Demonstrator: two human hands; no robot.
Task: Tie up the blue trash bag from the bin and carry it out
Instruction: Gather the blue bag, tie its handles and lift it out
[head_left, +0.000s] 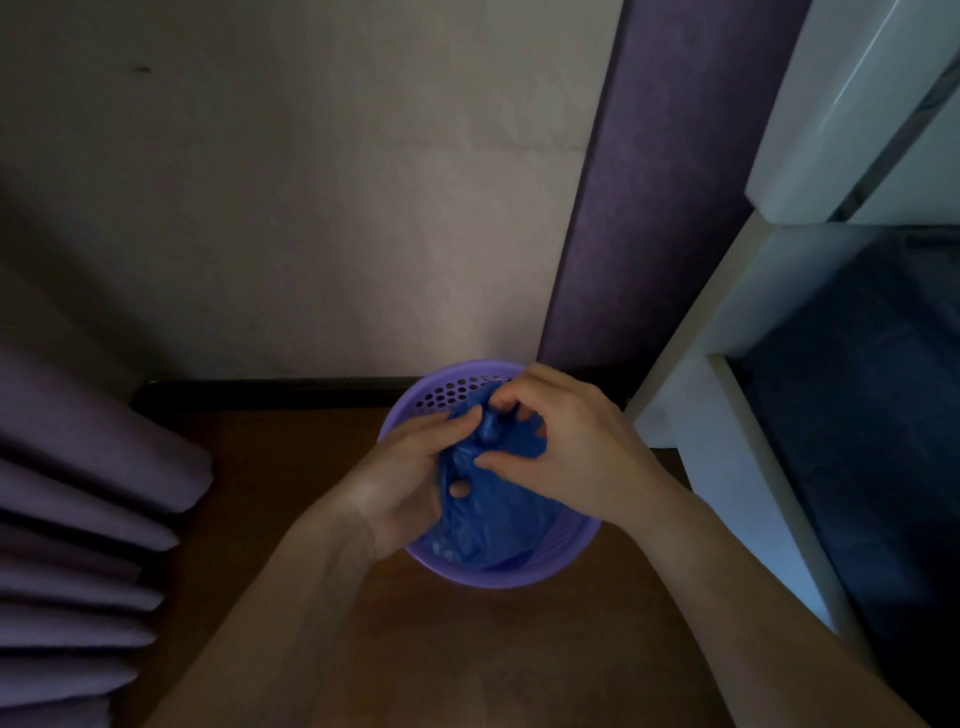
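A blue trash bag (483, 525) sits inside a round purple bin (550, 569) with a perforated wall, on the brown floor against the wall. The bag's top is gathered into a bunch above the bin. My left hand (402, 478) grips the bunched plastic from the left, one fingertip poking through a fold. My right hand (563, 447) pinches the same bunch from the right, thumb and fingers closed on a twisted knob of plastic. The bag's lower part is hidden inside the bin.
A purple curtain (78, 519) hangs in folds at the left. A purple wall panel (639, 208) rises behind the bin. White shelving (727, 415) with dark compartments stands close on the right. Brown floor (311, 441) lies in front of the dark skirting.
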